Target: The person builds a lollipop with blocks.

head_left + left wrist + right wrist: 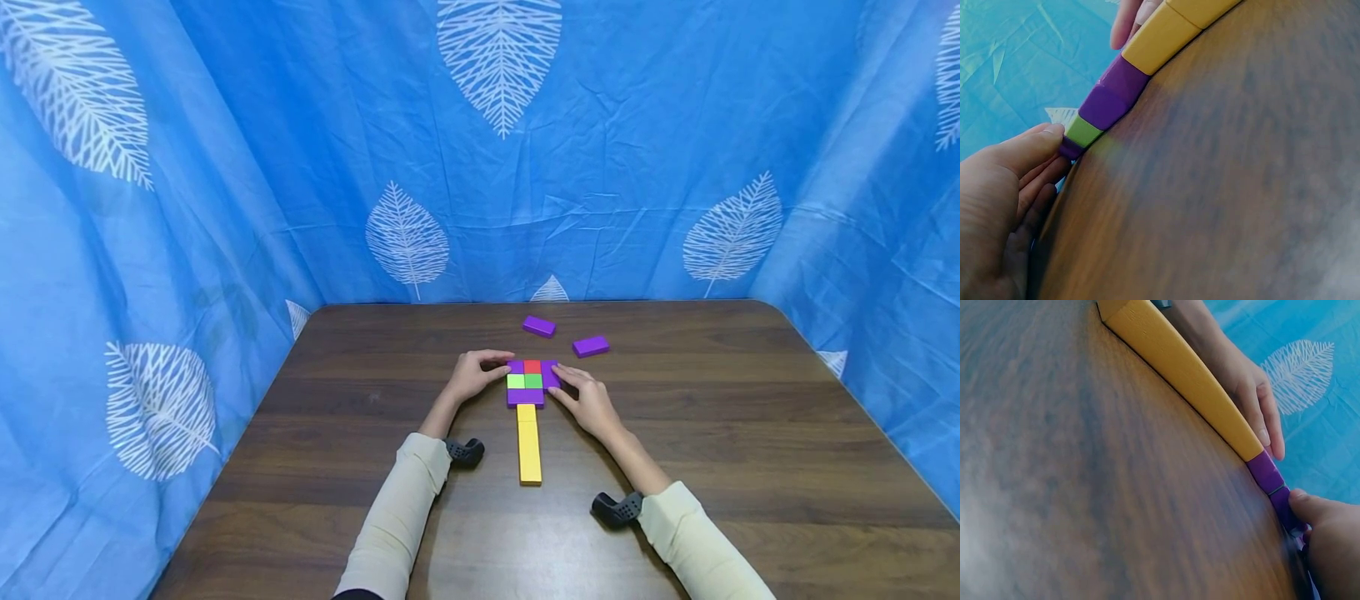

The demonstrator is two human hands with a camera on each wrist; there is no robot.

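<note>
Flat colored blocks lie together on the table in the head view: a small purple block (516, 367) at far left, a red block (532, 367), a light green block (516, 382), a green block (533, 382), and a purple block (525, 397) along the near side. My left hand (474, 375) has thumb and fingertips at the small purple block's left end, which the left wrist view shows beside the light green block. My right hand (588, 402) pinches the upright purple block (550, 376) on the right side between thumb and fingers. Yellow blocks (529, 450) extend toward me in a strip.
Two loose purple blocks, one (539, 326) near the far edge and the other (591, 346) to its right, lie beyond the pattern. A blue curtain (600, 150) with white leaves surrounds the brown wooden table (337, 400).
</note>
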